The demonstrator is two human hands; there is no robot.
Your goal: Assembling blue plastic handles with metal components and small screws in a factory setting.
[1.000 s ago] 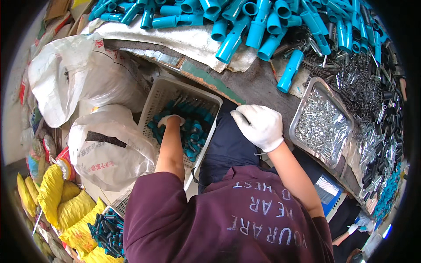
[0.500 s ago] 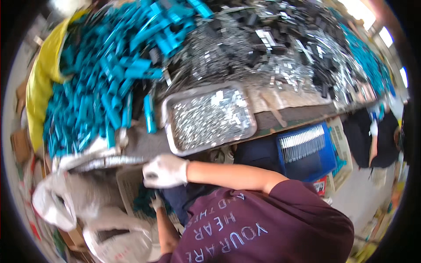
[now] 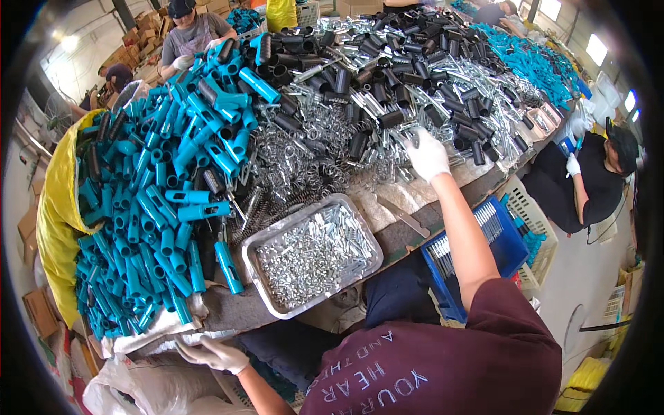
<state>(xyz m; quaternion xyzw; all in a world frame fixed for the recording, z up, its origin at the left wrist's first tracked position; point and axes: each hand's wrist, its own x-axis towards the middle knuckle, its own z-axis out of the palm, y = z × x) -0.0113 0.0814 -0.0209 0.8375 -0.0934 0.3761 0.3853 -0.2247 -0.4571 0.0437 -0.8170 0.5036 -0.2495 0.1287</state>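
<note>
Holding the gloved right hand (image 3: 429,156) at the silver rods (image 3: 371,104) on the bench (image 3: 225,308).
Its fingers are bent toward the rods beside black sleeves (image 3: 391,120); whether they grip one, I cannot tell. The gloved left hand (image 3: 218,355), fingers spread open, hangs by the bench's edge. Springs (image 3: 304,152) lie leftward, then teal slotted tubes (image 3: 200,211), with a metal tray (image 3: 375,252) of small parts (image 3: 311,259) nearer.

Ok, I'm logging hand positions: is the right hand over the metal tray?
No, the right hand is at the silver rods, beyond the metal tray.
</note>
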